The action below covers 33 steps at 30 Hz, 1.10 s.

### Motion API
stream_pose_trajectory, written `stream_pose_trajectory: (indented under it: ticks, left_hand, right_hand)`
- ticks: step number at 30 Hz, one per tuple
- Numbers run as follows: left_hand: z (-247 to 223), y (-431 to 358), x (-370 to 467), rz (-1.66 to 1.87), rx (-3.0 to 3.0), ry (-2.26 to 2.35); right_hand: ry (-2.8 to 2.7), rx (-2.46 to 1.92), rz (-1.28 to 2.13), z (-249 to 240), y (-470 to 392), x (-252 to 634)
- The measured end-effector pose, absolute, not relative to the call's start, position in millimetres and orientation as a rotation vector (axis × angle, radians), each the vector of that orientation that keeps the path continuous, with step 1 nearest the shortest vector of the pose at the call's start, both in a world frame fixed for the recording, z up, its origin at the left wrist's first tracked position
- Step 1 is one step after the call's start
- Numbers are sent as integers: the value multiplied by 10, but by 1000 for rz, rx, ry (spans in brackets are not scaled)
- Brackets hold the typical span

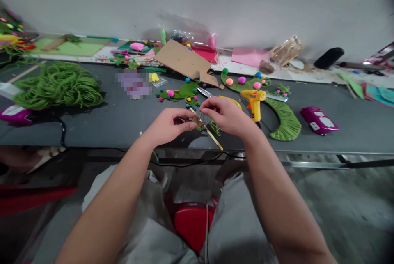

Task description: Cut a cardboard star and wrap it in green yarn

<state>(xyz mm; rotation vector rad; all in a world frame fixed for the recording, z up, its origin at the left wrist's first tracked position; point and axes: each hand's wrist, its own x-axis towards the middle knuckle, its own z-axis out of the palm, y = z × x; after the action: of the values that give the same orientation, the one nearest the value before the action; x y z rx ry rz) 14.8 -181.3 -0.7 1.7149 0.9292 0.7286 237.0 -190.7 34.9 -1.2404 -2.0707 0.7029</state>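
Just above the table's front edge, my left hand (166, 127) pinches a small brown cardboard piece (198, 121) between thumb and fingers. My right hand (226, 117) is closed close beside it, fingertips together on a thin strand of green yarn (200, 114) at the piece. Loose green yarn (215, 127) curls below the right hand. A yellow pencil (214, 138) lies slantwise under both hands. Behind them are a metal blade (203, 92) and green shapes (184, 91) with coloured pompoms. A yellow glue gun (254, 103) stands right of my right hand.
A green yarn-wrapped crescent (285, 120) and a purple box (318, 120) lie to the right. At left sits a large heap of green yarn (61, 85). Brown cardboard (183, 59) rests at the back. A black cable (63, 128) runs along the front edge. Someone's foot (46, 157) shows below left.
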Motion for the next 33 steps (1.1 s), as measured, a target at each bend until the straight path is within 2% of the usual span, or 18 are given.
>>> stream_pose_trajectory:
  ticks: [22,27,33]
  left_hand:
    - [-41,-1833,220,791,1586,977]
    - [-44,-1816,243,943,1538,1053]
    - [-27,-1795,251,1245,1314,1087]
  right_hand:
    - [-2132,-1159,675,461,-2032,2315]
    - [-2120,-1155,652,473,-2102,2241]
    - [-1852,-1251,882,320,-2218,2210]
